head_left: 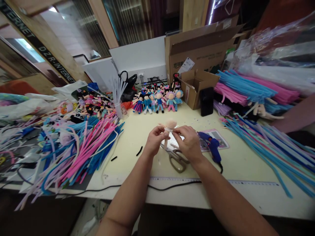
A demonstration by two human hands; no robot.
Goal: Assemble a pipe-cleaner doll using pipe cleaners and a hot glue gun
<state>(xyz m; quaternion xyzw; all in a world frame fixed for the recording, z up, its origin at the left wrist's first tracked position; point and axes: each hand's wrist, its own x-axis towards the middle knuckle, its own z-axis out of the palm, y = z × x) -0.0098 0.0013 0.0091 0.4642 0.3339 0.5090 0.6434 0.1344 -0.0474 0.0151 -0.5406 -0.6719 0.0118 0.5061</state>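
A small peach pipe-cleaner doll point(170, 124) with a rounded head is held up between my two hands over the table. My left hand point(154, 140) pinches it from the left, thumb and fingers closed on its side. From the right, my right hand point(189, 141) grips its lower part with closed fingertips, which hide some of the body. Below the hands lie scissors point(178, 163) with grey-brown handles, their blades partly covered. A blue glue gun point(213, 149) rests beside my right hand on a pink-edged picture card point(222, 139).
Pipe cleaners point(81, 147) are heaped at left, with more bundles point(258, 147) at right. Finished dolls point(158, 101) stand at the back near an open cardboard box point(194, 85) and a black phone point(206, 101). A cable point(169, 187) and a ruler point(253, 183) run along the front.
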